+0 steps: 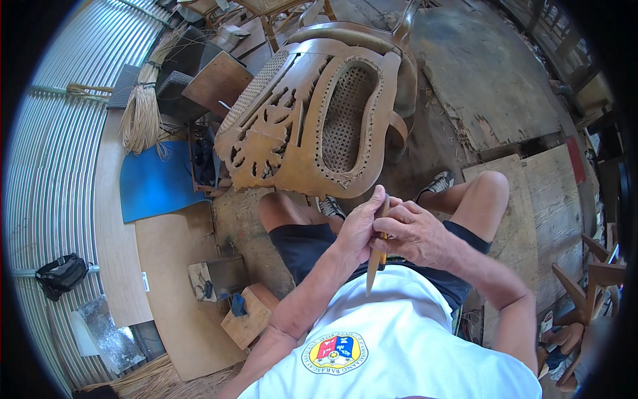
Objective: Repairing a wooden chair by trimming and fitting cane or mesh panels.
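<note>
Over my lap, my left hand [359,231] is closed around a tapered, pale wooden stick [372,271] whose narrow end points down toward my shirt. My right hand [417,234] meets it from the other side, fingers curled. Between the hands shows a slim yellow-and-black tool [383,256], apparently in my right hand; its working end is hidden. Just beyond my hands lies a carved wooden chair frame [302,156] with cut-out scrollwork. Small holes line the rim of its oval opening, and woven cane [345,120] shows inside.
At left, bundled cane strands [141,116] hang by a corrugated metal wall [56,153], above a blue sheet [159,179]. Wooden blocks [249,316] sit left of my legs. Plywood panels [531,206] cover the floor at right, near wooden chair parts [585,286].
</note>
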### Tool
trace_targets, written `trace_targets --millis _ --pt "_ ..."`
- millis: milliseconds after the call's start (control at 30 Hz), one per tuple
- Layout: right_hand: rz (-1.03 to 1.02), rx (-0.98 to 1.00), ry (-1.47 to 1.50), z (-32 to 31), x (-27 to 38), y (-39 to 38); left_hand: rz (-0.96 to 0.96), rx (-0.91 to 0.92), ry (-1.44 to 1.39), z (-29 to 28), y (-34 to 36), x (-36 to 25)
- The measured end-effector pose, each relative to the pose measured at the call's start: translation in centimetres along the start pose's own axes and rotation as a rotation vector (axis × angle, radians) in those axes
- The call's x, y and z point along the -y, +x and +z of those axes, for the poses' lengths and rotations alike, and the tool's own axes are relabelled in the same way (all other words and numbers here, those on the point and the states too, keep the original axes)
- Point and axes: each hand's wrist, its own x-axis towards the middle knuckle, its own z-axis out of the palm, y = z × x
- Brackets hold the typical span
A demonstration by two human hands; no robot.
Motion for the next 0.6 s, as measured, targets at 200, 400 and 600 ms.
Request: trace_targets --millis 200,400,600 --pt "-0.197 0.167 -0.012 0.4 -1.7 0.6 -0.199 0.057 -0.004 0.0 1.2 0.0" --pt "0.108 0.042 0.330 -0.1 -1.3 0.5 0.008 0.109 0.372 -3.1 0.7 -0.2" --pt "0.875 -0.477 0.467 3.3 0.4 -2.0 0.383 -0.263 1.260 -3.8 -3.9 -8.7"
